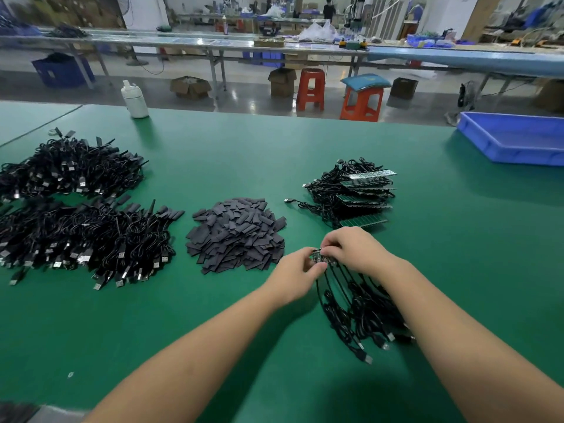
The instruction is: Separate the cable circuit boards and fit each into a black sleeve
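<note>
Sitting right in the middle of the green table (pixel 305 154), a little strip of circuit boards (pixel 319 258) is being pinched from both sides. It's held at its left end by the left hand (pixel 294 274), thumb and fingers curled round it, and at the other end by the right hand (pixel 351 247), fingers bent tightly over the top. Black cables (pixel 360 312) are trailed from the boards down toward the near edge, plugs at the ends. Just left of the hands, a heap of black sleeves (pixel 236 235) is piled up. Behind the hands, more uncut board strips (pixel 357 193) with cables are stacked. Finished cables (pixel 76 209) are dumped in two big piles far left. A blue tray (pixel 515 138) is parked at the far right corner, and a white bottle (pixel 134 99) at the far edge.
</note>
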Demonstrator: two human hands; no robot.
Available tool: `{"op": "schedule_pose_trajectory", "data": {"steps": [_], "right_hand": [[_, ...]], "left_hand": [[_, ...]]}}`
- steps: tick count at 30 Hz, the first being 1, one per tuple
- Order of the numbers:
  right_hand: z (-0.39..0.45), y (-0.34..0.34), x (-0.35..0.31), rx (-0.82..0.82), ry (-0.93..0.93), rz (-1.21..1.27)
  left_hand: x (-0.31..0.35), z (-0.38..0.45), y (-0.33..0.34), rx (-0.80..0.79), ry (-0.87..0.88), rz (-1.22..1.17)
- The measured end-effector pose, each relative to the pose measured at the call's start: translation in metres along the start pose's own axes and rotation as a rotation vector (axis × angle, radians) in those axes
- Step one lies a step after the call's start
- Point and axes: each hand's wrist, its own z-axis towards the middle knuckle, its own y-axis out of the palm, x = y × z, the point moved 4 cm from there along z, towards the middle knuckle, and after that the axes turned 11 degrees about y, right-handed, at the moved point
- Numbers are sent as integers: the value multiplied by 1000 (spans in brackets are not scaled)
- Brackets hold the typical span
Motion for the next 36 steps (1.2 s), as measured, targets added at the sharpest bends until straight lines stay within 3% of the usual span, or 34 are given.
{"op": "schedule_pose_trajectory", "data": {"steps": [4,9,13,24,28,32,36], "right_hand": [[-6,-2,-3,58,26,15],[-11,3,-14,147,10,-69],[-12,8,-18,187,40,-121],[-9,7,-23,269,226,-174],[-3,5,-8,300,185,-252],[5,16,16,230,182,-258],[6,40,25,108,155,-242]], "left_hand": [[-5,11,-2,86,-100,-163],[-9,10,-3,123,-125,-116],[-10,9,4,121,-192,-250],[6,14,-6,230,-154,89],[-7,9,-13,295,-196,-106],[-29,-5,-30,319,-225,-264],[-43,-20,-47,289,-199,-127]]}}
